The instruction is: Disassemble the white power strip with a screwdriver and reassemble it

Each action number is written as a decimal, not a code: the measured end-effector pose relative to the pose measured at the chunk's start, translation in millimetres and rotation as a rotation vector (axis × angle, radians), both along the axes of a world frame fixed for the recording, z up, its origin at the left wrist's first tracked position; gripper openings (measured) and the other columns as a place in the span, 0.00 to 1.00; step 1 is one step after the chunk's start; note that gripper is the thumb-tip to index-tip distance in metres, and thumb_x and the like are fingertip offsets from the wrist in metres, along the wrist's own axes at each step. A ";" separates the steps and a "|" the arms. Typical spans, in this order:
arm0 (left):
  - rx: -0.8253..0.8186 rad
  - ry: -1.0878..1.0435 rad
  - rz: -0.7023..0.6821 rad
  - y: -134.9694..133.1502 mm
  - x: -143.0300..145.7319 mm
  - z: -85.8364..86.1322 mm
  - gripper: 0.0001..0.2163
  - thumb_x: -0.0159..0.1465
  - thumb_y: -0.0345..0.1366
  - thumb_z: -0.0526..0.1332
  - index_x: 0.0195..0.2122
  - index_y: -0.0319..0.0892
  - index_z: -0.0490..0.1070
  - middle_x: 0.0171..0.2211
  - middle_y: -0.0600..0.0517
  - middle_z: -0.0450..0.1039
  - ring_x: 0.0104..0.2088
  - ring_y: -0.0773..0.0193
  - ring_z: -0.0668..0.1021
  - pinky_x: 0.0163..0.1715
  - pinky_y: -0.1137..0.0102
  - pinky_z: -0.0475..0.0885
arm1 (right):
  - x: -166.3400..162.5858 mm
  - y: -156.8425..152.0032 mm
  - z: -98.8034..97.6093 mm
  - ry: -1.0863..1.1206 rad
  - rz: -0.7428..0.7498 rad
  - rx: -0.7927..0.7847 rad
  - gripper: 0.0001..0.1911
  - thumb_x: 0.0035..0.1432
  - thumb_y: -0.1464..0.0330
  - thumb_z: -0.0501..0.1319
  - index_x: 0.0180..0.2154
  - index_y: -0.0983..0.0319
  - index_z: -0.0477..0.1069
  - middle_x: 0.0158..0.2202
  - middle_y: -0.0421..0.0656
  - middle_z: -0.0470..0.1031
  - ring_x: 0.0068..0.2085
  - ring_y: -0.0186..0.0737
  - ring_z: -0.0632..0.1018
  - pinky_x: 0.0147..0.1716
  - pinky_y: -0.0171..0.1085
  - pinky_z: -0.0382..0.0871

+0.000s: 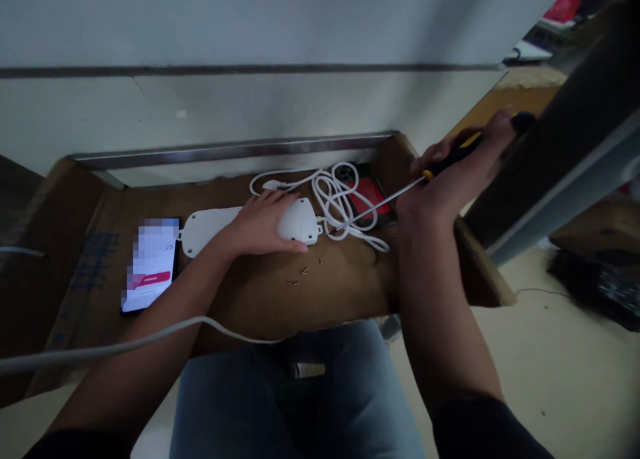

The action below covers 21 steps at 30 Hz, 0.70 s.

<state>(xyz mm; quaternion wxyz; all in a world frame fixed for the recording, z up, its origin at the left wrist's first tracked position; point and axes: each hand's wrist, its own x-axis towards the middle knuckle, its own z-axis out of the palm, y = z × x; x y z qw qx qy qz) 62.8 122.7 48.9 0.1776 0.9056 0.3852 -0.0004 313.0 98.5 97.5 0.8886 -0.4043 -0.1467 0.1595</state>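
Observation:
My left hand (265,220) lies across a white power strip (213,224), gripping it with the thumb along the near edge and the fingers over the far side. The strip rests flat, its smooth face with corner screw holes upward. In my right hand (463,172) is a screwdriver (455,158) with a black and yellow handle. Its long shaft slants down left, the tip appearing near the strip's right end; contact cannot be made out. Several small screws (305,271) lie on the cardboard in front of the strip. A white cord (345,199) is coiled at its right.
A lit phone (153,266) lies left of the strip. The cardboard box (350,292) has raised sides and sits across my lap. A red and black object (367,196) is under the cord. A white cable (150,339) crosses my left forearm. A grey post (545,126) stands right.

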 end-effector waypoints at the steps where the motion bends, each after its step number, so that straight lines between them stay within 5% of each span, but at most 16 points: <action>1: -0.006 -0.013 -0.005 -0.6 -0.8 0.9 0.55 0.53 0.66 0.70 0.76 0.45 0.54 0.76 0.36 0.57 0.74 0.32 0.61 0.72 0.42 0.59 | -1.3 6.4 6.3 -0.005 0.002 0.005 0.20 0.72 0.54 0.52 0.31 0.58 0.56 0.21 0.32 0.52 0.18 0.26 0.57 0.16 0.29 0.45; 4: -0.034 -0.124 0.001 -2.2 -2.7 3.0 0.54 0.53 0.64 0.72 0.75 0.47 0.55 0.75 0.38 0.59 0.74 0.35 0.62 0.72 0.42 0.59 | -8.4 28.1 16.8 -0.007 0.011 0.020 0.23 0.72 0.49 0.51 0.31 0.58 0.54 0.21 0.32 0.50 0.18 0.26 0.54 0.16 0.31 0.43; 8: -0.030 -0.359 0.021 -3.1 -3.0 0.6 0.33 0.59 0.55 0.73 0.63 0.49 0.71 0.65 0.44 0.72 0.66 0.47 0.73 0.69 0.49 0.66 | -18.0 48.5 10.7 0.050 0.047 0.006 0.27 0.69 0.42 0.52 0.32 0.58 0.57 0.21 0.32 0.52 0.20 0.27 0.54 0.16 0.31 0.44; 12: 0.051 -0.597 -0.023 -1.7 -0.7 -11.0 0.16 0.64 0.47 0.72 0.50 0.48 0.78 0.55 0.47 0.78 0.60 0.53 0.78 0.65 0.53 0.71 | -21.8 49.4 -1.9 0.124 0.095 -0.045 0.23 0.69 0.47 0.53 0.32 0.58 0.58 0.22 0.33 0.54 0.21 0.27 0.55 0.17 0.30 0.47; 21: 0.059 -0.762 -0.084 2.2 1.0 -20.4 0.06 0.68 0.40 0.69 0.39 0.43 0.80 0.45 0.47 0.81 0.47 0.57 0.82 0.53 0.56 0.76 | -19.7 45.7 -10.0 0.138 0.090 -0.084 0.21 0.67 0.48 0.54 0.33 0.58 0.58 0.24 0.32 0.55 0.21 0.26 0.59 0.18 0.29 0.51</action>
